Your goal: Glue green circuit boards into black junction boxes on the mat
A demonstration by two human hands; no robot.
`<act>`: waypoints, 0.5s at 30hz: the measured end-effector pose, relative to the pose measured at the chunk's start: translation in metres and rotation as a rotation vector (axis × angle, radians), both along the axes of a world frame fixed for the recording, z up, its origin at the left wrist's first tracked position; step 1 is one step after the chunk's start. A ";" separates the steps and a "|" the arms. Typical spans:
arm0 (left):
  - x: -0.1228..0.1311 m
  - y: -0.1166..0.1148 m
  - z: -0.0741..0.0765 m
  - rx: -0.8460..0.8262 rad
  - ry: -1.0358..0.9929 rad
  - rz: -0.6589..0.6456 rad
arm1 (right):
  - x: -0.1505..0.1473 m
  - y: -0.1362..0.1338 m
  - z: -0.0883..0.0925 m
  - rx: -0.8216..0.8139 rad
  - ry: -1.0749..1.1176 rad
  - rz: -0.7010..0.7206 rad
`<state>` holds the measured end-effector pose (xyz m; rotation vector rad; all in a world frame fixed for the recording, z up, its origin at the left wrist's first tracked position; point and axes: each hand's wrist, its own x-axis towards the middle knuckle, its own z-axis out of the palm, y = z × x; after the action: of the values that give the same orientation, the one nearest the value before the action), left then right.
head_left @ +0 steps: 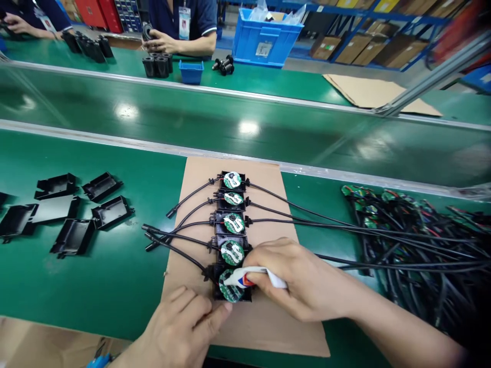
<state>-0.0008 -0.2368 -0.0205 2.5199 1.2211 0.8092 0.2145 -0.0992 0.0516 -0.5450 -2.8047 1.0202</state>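
Note:
A squeeze tube (251,276) with a white nozzle is held in my right hand (295,278). Its tip touches the green round circuit board (231,292) in the nearest black box (245,295). My left hand (187,322) has its fingers curled, and one fingertip presses on that box's near edge, holding it. Beyond it, several more boxes stand in a column, each with a round board (232,252) bearing white paste. Black cables (187,223) run out of both sides of the boxes. A cardboard sheet (264,327) lies beneath.
Black plastic housings (73,236) lie loose on the green table (115,286) at left. A pile of cabled boards (418,240) covers the right side. Past a metal rail (153,144), co-workers (180,30) handle black parts near a blue crate (264,43).

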 end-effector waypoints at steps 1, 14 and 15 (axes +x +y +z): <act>0.001 -0.004 -0.005 -0.005 -0.012 0.007 | -0.003 0.000 -0.002 0.010 -0.002 0.013; 0.007 -0.011 -0.017 -0.005 -0.032 0.067 | 0.007 -0.010 0.001 0.000 -0.088 0.014; 0.006 -0.012 -0.018 -0.009 -0.033 0.064 | 0.008 -0.012 0.002 0.003 -0.089 0.016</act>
<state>0.0056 -0.2483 -0.0380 2.4611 1.2975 0.8546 0.2228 -0.1110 0.0533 -0.5820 -2.8919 1.0185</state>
